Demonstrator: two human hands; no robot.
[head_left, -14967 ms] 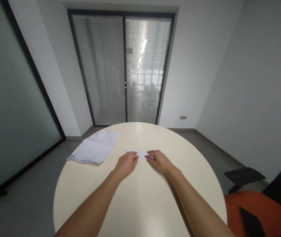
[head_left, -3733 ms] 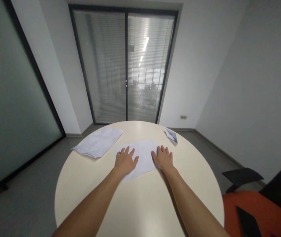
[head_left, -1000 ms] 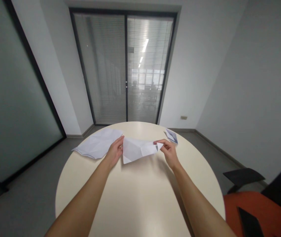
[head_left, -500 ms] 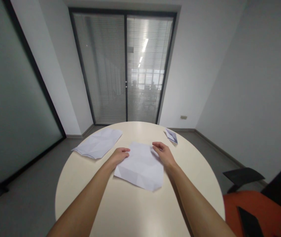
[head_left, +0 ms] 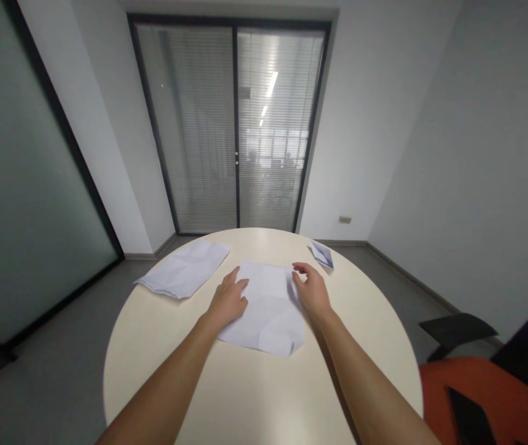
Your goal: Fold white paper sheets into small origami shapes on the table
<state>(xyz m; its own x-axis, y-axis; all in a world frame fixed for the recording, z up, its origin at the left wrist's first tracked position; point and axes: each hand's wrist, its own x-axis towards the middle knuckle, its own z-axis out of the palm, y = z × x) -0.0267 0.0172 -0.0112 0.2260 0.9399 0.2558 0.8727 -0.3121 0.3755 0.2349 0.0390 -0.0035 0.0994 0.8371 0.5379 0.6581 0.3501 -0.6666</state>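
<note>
A creased sheet of white paper (head_left: 266, 309) lies in front of me between my hands. My left hand (head_left: 229, 300) rests over its left edge, with the fingers spread on the sheet. At the right edge is my right hand (head_left: 313, 287). Its fingers are loosely curved, and a gap shows between them and the thumb. The near right corner of the sheet is bent up a little. Part of the left side of the paper is hidden under my left hand.
The round cream table (head_left: 245, 395) holds a stack of creased white paper (head_left: 185, 269) at the far left. A small folded paper (head_left: 322, 254) sits by the far right edge. To the right stands an orange chair (head_left: 459, 383) with a black armrest (head_left: 459, 330).
My left hand has moved further onto the sheet and spread its fingers. My right hand has shifted slightly right. The sheet's near edge has shifted a little away from me.
</note>
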